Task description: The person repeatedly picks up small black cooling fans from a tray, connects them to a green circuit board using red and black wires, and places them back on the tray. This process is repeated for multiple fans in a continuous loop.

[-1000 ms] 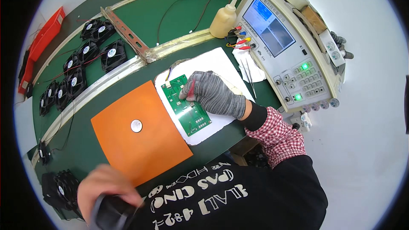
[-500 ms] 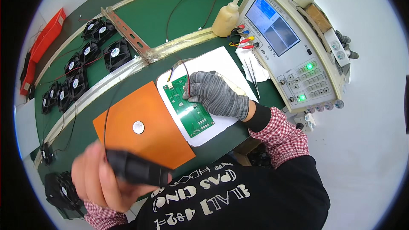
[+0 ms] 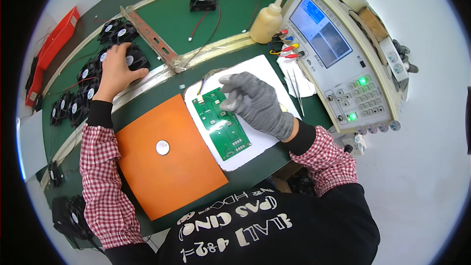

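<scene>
My bare left hand (image 3: 117,72) is on a square black fan (image 3: 139,58) at the left, beside the metal rail. Its thumb lies at the near edge and its fingers reach over the far side, closed around the fan. My right hand (image 3: 256,102), in a grey knit glove, hovers over the right edge of a green circuit board (image 3: 221,126). Thumb and fingers are bent but apart, with nothing visible between them. A white connector with short wires is at the board's far end. Underneath lies a white pad (image 3: 265,76).
An orange sheet (image 3: 147,176) bears a round white disc (image 3: 162,147). A perforated metal bar (image 3: 152,38) stands by the fans. Another fan (image 3: 202,1) lies at the back. A squeeze bottle (image 3: 265,25), tweezers (image 3: 297,91) and a tester with screen (image 3: 321,32) are at the right.
My left hand, which held a black fan near my body, has moved forward to the fan group. A fan now lies on the back mat. My right hand has let go of the wire and risen slightly.
</scene>
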Motion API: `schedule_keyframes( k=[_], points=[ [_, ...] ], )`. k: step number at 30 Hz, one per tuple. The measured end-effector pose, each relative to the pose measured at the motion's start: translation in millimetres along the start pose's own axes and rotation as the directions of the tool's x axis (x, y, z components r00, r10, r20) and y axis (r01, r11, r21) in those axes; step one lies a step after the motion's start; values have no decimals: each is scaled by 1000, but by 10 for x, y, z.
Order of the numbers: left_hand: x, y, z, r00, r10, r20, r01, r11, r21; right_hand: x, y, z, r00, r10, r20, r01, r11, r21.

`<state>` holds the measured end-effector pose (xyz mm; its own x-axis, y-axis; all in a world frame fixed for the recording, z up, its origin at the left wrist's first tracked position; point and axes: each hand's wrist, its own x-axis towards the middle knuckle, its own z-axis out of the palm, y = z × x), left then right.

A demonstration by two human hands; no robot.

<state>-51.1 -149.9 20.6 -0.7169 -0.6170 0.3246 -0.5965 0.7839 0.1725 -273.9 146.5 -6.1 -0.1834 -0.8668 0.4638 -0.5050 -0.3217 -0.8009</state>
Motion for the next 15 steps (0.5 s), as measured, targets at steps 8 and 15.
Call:
schedule_keyframes(
  k=[8,15],
  points=[
    [-1007,1504,-888,646,763,32,-578,516,-632,146,-439,156,917,-371,148,381,923,-50],
    [-1270,1093,-1234,566,658,497,-426,749,-507,78,-398,-67,865,-258,430,440,801,-405]
  ],
)
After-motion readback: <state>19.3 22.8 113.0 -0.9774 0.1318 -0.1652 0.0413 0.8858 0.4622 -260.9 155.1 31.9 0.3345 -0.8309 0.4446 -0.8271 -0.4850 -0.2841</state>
